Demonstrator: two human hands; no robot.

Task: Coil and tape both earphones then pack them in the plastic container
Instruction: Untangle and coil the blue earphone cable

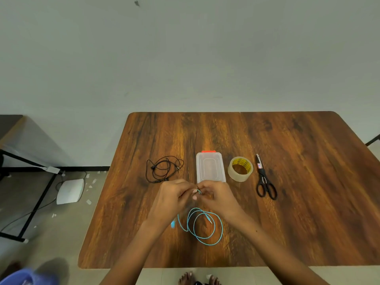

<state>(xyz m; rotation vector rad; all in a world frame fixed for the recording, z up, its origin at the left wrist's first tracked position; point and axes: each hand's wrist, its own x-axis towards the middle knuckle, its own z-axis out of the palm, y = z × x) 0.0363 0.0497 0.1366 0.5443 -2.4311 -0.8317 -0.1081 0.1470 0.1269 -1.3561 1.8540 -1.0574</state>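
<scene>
Coiling step: both hands, left [174, 195] and right [216, 195], pinching teal earphone cable [202, 225]; loops best kept even, tape roll [240, 168] within reach.

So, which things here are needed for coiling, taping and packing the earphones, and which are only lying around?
Belong to the job:
- teal earphones, pinched by the left hand and the right hand
- black earphones, loose on the table
- plastic container, lid on
- tape roll
- scissors

Just lying about:
- white box on the floor
- blue tub, blurred
</scene>
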